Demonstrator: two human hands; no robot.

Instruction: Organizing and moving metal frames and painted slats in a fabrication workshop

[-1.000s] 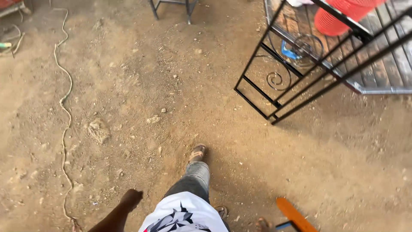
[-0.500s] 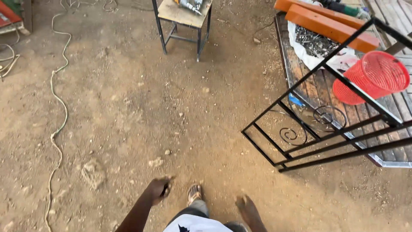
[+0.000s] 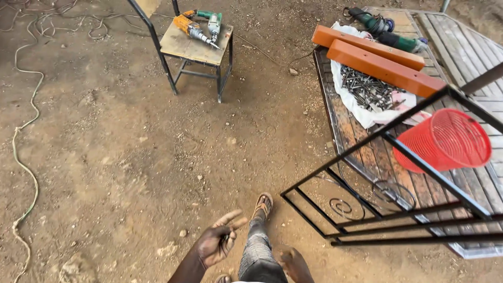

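Observation:
My left hand (image 3: 217, 242) hangs low in the middle of the view, palm up, fingers spread, holding nothing. My right hand (image 3: 293, 262) shows at the bottom edge beside my leg, also without anything in it; its fingers look loosely curled. Between them my leg and sandalled foot (image 3: 262, 205) step over the bare dirt ground. The nearest thing to my right hand is a black metal frame (image 3: 398, 209) with scroll ornaments, lying tilted just to the right.
A small metal stool (image 3: 196, 50) ahead carries two power drills (image 3: 201, 26). To the right, a wooden panel (image 3: 367, 152) holds orange beams (image 3: 385, 65), a white sack of nails (image 3: 367, 91), a red mesh basket (image 3: 448, 139) and a grinder (image 3: 385, 26). A cable (image 3: 26, 131) snakes along the left.
The view has tilted up and forward as I walk, bringing the stool with drills and the orange beams into sight. My left hand has swung forward and opened.

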